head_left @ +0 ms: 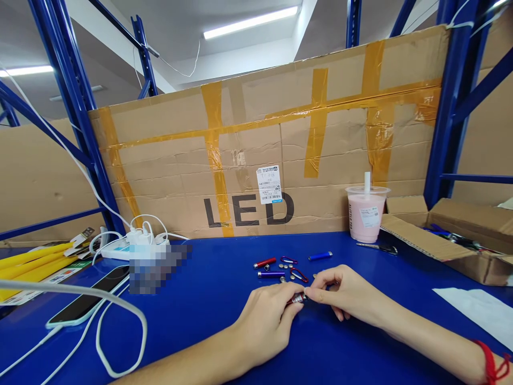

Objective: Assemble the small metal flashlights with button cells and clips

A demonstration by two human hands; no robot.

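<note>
Blue steel racking frames our workspace, and a taped cardboard sheet (pixel 264 155) marked "LED" stands at the back of the blue tabletop (pixel 216 299). Our two hands meet in front of that sheet, fingertips pinched together on a small red keychain torch (pixel 297 298). Our left hand (pixel 268 318) closes over its body, so we see only the silver end poking out; our right hand (pixel 344 291) pinches that end between thumb and forefinger. What the right fingers grip exactly is too small to make out.

Just beyond our hands, toward the sheet, lie a red torch (pixel 265 262), a purple torch (pixel 271 274), a blue torch (pixel 320 256), red clips (pixel 298 275) and tiny round button cells (pixel 285 265). A pink drink cup (pixel 366 213) with a straw stands against the sheet's right end, beside an open carton (pixel 452 235) cut off by the frame edge. Near the sheet's left end sits a white power strip (pixel 132 243), partly hidden by a blurred patch, with a phone (pixel 90 302) and white cable (pixel 120 326) in front of it.
</note>
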